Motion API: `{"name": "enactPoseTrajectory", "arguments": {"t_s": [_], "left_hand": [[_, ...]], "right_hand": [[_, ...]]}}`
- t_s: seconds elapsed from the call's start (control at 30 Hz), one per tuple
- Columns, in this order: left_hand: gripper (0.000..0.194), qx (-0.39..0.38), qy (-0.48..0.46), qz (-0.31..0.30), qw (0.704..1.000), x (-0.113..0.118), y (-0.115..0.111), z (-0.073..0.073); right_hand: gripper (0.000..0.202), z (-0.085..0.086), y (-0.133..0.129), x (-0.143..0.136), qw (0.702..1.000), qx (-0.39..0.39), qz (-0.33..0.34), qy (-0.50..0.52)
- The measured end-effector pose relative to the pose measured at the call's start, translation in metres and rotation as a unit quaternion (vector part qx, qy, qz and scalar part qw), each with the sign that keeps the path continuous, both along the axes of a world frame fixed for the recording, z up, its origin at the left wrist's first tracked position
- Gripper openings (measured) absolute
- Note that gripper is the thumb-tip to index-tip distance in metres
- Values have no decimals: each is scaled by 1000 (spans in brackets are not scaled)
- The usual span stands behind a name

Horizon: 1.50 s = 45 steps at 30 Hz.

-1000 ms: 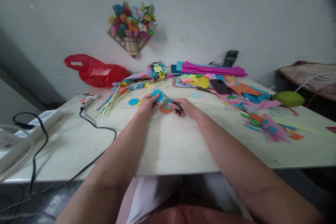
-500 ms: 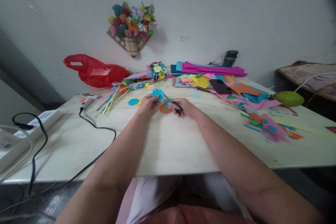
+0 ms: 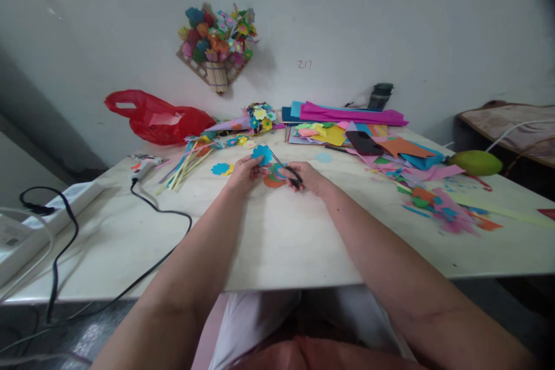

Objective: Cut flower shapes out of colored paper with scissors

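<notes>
The left hand [image 3: 243,173] pinches a blue paper flower [image 3: 262,154] above the table [image 3: 277,243]; the right hand [image 3: 309,178] grips scissors [image 3: 286,169] at its edge. Paper discs [image 3: 273,176] lie beneath, scraps [image 3: 429,196] to the right, a glue gun [image 3: 145,163] to the left.

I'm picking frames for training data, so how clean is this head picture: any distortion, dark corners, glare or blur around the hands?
Head view: wide-angle bend bows the table edge and stretches the forearms; the upper right corner is darkened; light is soft and even, no glare; the left hand, its blue paper flower, the right hand and the scissors are small but fairly sharp.
</notes>
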<state>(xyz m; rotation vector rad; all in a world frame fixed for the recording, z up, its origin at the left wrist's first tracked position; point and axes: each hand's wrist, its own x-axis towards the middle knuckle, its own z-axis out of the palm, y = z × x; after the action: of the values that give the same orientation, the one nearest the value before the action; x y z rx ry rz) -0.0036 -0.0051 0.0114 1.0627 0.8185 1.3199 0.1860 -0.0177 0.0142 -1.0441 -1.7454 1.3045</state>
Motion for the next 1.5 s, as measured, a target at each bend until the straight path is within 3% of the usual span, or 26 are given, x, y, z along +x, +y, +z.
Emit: {"name": "enactPoseTrajectory", "arguments": {"t_s": [0.17, 0.37, 0.6, 0.73, 0.9, 1.1, 1.27, 1.37, 1.5], "left_hand": [[25, 22, 32, -13, 999, -1, 0, -3], [22, 36, 4, -14, 999, 0, 3, -5], [43, 41, -33, -25, 998, 2, 4, -4], [37, 48, -45, -47, 997, 1, 6, -5], [36, 52, -11, -5, 999, -1, 8, -8], [56, 53, -8, 35, 998, -1, 8, -8], [35, 42, -6, 43, 998, 1, 10, -8], [34, 30, -9, 51, 998, 1, 8, -7], [30, 19, -3, 4, 1000, 0, 5, -6]], "right_hand": [[25, 1, 0, 0, 1000, -3, -10, 12], [27, 2, -1, 0, 1000, -3, -10, 14], [30, 1, -1, 1, 1000, -2, -17, 24], [30, 1, 0, 1, 999, 1, -18, 29], [29, 1, 0, 2, 1000, -3, -14, 28], [30, 3, -1, 2, 1000, -17, -13, 23], [30, 2, 0, 2, 1000, -17, -9, 25], [31, 2, 0, 2, 999, -19, -8, 25], [28, 3, -1, 2, 1000, -22, -6, 21]]}}
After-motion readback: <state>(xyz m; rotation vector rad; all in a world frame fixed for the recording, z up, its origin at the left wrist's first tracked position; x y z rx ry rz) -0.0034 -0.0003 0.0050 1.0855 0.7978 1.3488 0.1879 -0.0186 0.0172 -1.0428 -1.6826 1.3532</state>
